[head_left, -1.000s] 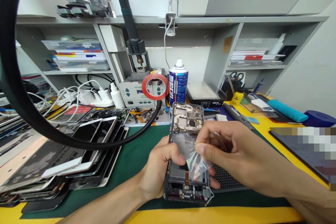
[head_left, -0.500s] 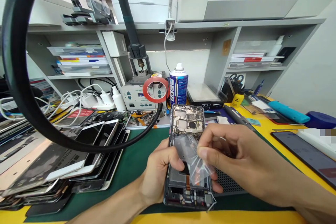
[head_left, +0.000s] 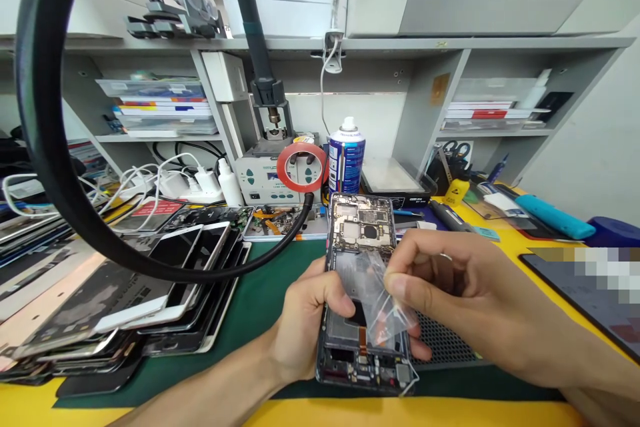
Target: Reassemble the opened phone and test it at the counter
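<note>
- Near the front edge of the desk, the left hand point(head_left: 305, 327) has its grip closed around an opened phone point(head_left: 364, 293), thumb across the left side, fingertips showing past the right side, holding it tilted up off the green mat point(head_left: 260, 307).
- Just above it, the right hand point(head_left: 450, 293) has thumb and forefinger pinched shut on a clear film point(head_left: 377, 293) that lies over the phone's empty middle bay; the film is partly lifted and creased, its upper end seemingly touching the frame.
- By my judgement the step in hand is peeling that film; the next move calls for a slow, even pull at a low angle while the left grip stays firm, keeping clear of the orange flex below.
- Beyond the phone's top end, its bare circuit board point(head_left: 361, 223) faces up.
- Toward the left edge of the desk lies a stack of screens point(head_left: 150, 293), with a black hose point(head_left: 65, 167) looping above it.
- Along the back edge stand a red tape roll point(head_left: 301, 168), a spray can point(head_left: 347, 157) and a grey station point(head_left: 260, 177); a blue case point(head_left: 550, 217) lies at the far right.
</note>
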Demonstrator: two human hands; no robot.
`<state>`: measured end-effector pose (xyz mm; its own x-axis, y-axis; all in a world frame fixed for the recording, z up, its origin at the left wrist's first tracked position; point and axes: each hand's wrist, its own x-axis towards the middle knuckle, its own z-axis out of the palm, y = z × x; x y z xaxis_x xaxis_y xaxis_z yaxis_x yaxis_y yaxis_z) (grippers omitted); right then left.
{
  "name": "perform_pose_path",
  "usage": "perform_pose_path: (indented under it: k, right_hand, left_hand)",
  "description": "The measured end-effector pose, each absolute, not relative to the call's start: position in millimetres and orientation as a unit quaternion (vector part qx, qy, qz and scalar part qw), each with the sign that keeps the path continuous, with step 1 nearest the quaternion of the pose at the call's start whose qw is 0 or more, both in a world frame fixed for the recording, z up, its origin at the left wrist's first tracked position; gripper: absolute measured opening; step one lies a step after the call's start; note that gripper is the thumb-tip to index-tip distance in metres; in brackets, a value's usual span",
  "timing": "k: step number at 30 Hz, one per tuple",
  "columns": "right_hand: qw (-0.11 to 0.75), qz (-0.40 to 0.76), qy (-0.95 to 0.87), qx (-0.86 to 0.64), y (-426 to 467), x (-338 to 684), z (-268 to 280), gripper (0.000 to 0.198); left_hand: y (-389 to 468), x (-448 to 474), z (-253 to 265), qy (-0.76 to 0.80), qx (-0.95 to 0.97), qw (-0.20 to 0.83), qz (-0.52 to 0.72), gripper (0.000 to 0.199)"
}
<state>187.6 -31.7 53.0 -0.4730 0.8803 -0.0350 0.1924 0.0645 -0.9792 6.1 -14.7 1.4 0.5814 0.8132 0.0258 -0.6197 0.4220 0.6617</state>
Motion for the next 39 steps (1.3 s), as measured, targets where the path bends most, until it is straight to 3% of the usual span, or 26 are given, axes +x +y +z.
perform_pose_path:
  k: [7, 13, 17, 20, 25, 39]
  right_hand:
    - [0.333, 0.565, -0.65, -0.385, -25.4, 188.4, 52.1, 0.02]
    - [0.331, 0.474, -0.697, -0.424, -17.7, 188.4, 49.9, 0.022]
    - [0.321, 0.39, -0.739, -0.446, -17.7, 187.1, 50.6, 0.022]
    - [0.329, 0.392, -0.735, -0.445, -19.8, 185.5, 50.5, 0.02]
    - [0.346, 0.425, -0.705, -0.449, -22.8, 182.3, 45.8, 0.018]
    - [0.391, 0.352, -0.741, -0.417, -31.4, 183.7, 34.5, 0.016]
  left_hand:
    - [-9.7, 3.8, 4.4, 0.122, 0.327, 0.851, 0.392, 0.044]
    - [4.3, -3.6, 3.4, 0.151, 0.321, 0.873, 0.334, 0.046]
    - [5.7, -2.9, 5.1, 0.178, 0.334, 0.859, 0.345, 0.034]
    - [3.0, -0.9, 6.3, 0.206, 0.339, 0.845, 0.359, 0.028]
    - [-0.4, 1.4, 5.5, 0.213, 0.3, 0.849, 0.378, 0.038]
    - [-1.5, 3.8, 4.9, 0.19, 0.273, 0.845, 0.42, 0.043]
